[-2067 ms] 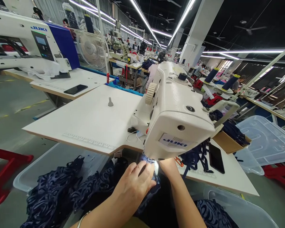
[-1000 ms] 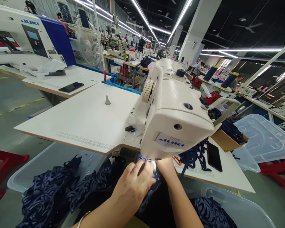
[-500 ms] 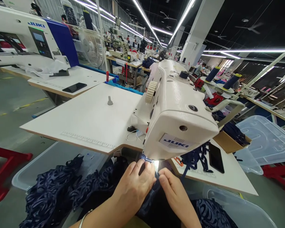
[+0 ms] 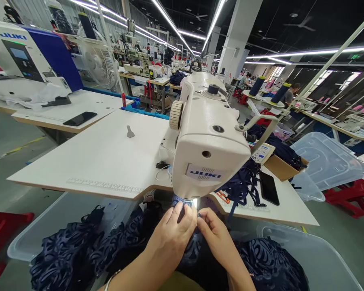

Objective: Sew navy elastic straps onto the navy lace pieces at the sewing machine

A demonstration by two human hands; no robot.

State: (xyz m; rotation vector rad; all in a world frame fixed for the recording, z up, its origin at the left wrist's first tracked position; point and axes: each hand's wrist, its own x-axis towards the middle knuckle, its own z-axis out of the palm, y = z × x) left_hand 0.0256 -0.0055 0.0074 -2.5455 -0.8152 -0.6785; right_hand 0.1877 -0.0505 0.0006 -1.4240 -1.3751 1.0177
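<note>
While both hands crowd in under the machine head, the left hand (image 4: 172,236) has its fingers curled shut over a fold of navy lace fabric (image 4: 188,246), pinching it right below the lit needle area at 12 o'clock from the hands. The right hand (image 4: 214,234) sits just beside it at 3 o'clock, fingertips closed on the same fabric, the two hands touching. The fabric spills down toward the lap, and more of it is heaped in a clear bin (image 4: 21,246) at 9 o'clock, plus another clear bin (image 4: 315,258) at 4 o'clock.

Just past the hands is the white Juki sewing machine (image 4: 206,137), sitting on the white worktop (image 4: 103,157). At 2 o'clock from the hands there's a bunch of navy straps (image 4: 242,186) hanging near the machine, with a black phone (image 4: 269,188) lying flat beside them and a cardboard box (image 4: 280,167) behind that. Further out at 10 o'clock, another phone (image 4: 79,118) lies on a second worktop (image 4: 48,115), and a fan (image 4: 98,64) stands beyond it.
</note>
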